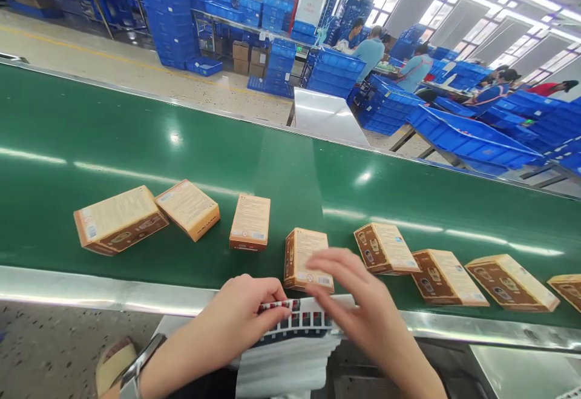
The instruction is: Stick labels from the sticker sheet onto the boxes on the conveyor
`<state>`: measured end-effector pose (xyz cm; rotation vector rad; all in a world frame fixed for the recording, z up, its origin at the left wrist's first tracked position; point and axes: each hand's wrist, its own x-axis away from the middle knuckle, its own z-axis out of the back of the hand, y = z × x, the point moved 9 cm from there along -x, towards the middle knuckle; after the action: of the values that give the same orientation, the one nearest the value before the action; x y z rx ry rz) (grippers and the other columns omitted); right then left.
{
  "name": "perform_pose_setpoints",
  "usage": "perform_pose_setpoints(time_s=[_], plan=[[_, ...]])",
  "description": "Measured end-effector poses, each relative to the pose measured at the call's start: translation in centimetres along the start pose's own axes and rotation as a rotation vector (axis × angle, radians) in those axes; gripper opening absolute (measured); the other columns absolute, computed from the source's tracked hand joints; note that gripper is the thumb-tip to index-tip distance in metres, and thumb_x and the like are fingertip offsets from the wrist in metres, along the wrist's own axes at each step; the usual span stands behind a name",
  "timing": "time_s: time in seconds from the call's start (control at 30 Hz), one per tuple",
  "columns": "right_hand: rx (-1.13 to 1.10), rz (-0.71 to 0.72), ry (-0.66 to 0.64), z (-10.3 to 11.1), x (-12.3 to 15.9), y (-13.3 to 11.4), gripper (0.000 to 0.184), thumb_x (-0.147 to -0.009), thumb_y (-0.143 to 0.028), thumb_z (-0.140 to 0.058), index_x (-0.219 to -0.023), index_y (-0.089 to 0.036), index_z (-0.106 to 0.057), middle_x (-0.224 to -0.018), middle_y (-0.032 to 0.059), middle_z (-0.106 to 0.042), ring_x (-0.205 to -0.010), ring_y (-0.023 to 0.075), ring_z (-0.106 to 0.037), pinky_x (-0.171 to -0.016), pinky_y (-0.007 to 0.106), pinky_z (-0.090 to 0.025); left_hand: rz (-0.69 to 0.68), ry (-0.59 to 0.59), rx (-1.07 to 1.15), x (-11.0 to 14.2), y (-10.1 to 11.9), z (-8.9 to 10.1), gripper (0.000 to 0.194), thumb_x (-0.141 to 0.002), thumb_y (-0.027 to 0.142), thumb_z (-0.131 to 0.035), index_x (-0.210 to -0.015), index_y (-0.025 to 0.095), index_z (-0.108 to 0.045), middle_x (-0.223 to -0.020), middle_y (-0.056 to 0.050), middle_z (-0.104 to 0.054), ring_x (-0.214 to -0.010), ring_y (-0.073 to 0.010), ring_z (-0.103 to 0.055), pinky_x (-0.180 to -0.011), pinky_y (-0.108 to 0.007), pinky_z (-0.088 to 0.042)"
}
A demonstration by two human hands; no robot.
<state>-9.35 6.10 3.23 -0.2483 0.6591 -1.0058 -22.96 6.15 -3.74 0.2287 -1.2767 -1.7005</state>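
Observation:
My left hand [252, 308] pinches the edge of a sheet of small stickers [306, 320], printed in dark blue, red and white, in front of the conveyor. White backing paper [284, 362] hangs below it. My right hand [351, 293] is somewhat blurred; its fingers are apart, over the near corner of a brown and cream carton [308, 247] and the right end of the sheet. Whether a sticker clings to its fingertips I cannot make out. Left of that carton another cream carton [249, 220] lies flat on the belt.
The green conveyor belt [181, 145] carries more cartons, among them a left one [122, 211] and a right one [385, 247]. A metal rail [113, 290] edges the near side. Beyond stand stacked blue crates [167, 17] and seated people [370, 51].

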Motion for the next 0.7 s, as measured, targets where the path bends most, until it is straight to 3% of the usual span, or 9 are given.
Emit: perform_pose_setpoints(time_s=[0.13,0.3,0.4,0.47,0.53,0.6,0.7], plan=[[0.14,0.204,-0.03,-0.5,1.6,-3.7,0.014,-0.095,-0.013,-0.056,-0.101,-0.024,-0.063,-0.091,0.0028,-0.073,-0.089,0.019,-0.069,-0.092,0.037,-0.048,-0.056,-0.01,0.009,-0.3,1.1,-0.2,0.016,-0.087,0.028,-0.057,-0.076,0.02,-0.065,-0.059,0.006,-0.052,-0.057,-0.0118,-0.043,-0.054,-0.021,-0.03],[0.206,0.191,0.199,1.2,3.1,-4.3,0.018,-0.092,-0.006,-0.058,-0.097,-0.021,-0.067,-0.095,0.0051,-0.076,-0.095,0.0201,-0.069,-0.1,0.039,-0.043,-0.039,-0.044,0.035,-0.9,1.6,-0.5,0.019,-0.09,0.029,-0.056,-0.078,0.019,-0.066,-0.059,0.005,-0.059,-0.055,-0.0112,-0.049,-0.053,-0.02,-0.035],[-0.034,-0.13,0.325,2.5,4.0,0.1,0.01,-0.091,-0.018,-0.062,-0.086,-0.024,-0.069,-0.104,0.0069,-0.074,-0.101,0.0231,-0.068,-0.09,0.038,-0.051,-0.102,-0.02,-0.051,-1.2,1.7,-0.8,0.014,-0.09,0.028,-0.06,-0.081,0.02,-0.069,-0.073,0.001,-0.071,-0.067,-0.0151,-0.062,-0.06,-0.023,-0.045],[-0.262,-0.494,0.451,2.7,5.5,5.4,0.013,-0.087,-0.034,-0.067,-0.08,-0.023,-0.07,-0.112,0.0089,-0.073,-0.103,0.0256,-0.068,-0.085,0.038,-0.054,-0.305,-0.007,-0.18,-1.0,2.9,-1.5,0.009,-0.086,0.021,-0.066,-0.078,0.021,-0.069,-0.107,-0.004,-0.075,-0.102,-0.0229,-0.067,-0.08,-0.03,-0.052],[-0.507,-0.805,0.561,1.5,7.2,9.9,0.027,-0.078,-0.048,-0.074,-0.083,-0.021,-0.072,-0.114,0.0105,-0.073,-0.102,0.027,-0.068,-0.085,0.039,-0.055,-0.558,-0.011,-0.326,-0.5,4.3,-2.9,0.012,-0.084,0.014,-0.069,-0.073,0.019,-0.068,-0.144,-0.005,-0.057,-0.136,-0.0301,-0.047,-0.106,-0.041,-0.044],[-0.712,-0.963,0.593,-0.3,7.8,12.4,0.041,-0.068,-0.055,-0.079,-0.088,-0.019,-0.075,-0.113,0.011,-0.074,-0.098,0.0272,-0.069,-0.084,0.04,-0.056,-0.714,-0.015,-0.456,-0.4,4.8,-4.4,0.013,-0.086,0.013,-0.068,-0.073,0.018,-0.068,-0.16,-0.005,-0.035,-0.148,-0.032,-0.03,-0.118,-0.048,-0.03],[-0.84,-1.008,0.609,-1.7,7.3,13.4,0.046,-0.062,-0.054,-0.082,-0.09,-0.018,-0.076,-0.109,0.0104,-0.075,-0.095,0.0271,-0.07,-0.079,0.038,-0.057,-0.794,0.016,-0.559,-1.3,4.7,-5.7,0.012,-0.088,0.015,-0.067,-0.077,0.016,-0.069,-0.162,-0.008,-0.029,-0.148,-0.0305,-0.03,-0.122,-0.05,-0.025]])
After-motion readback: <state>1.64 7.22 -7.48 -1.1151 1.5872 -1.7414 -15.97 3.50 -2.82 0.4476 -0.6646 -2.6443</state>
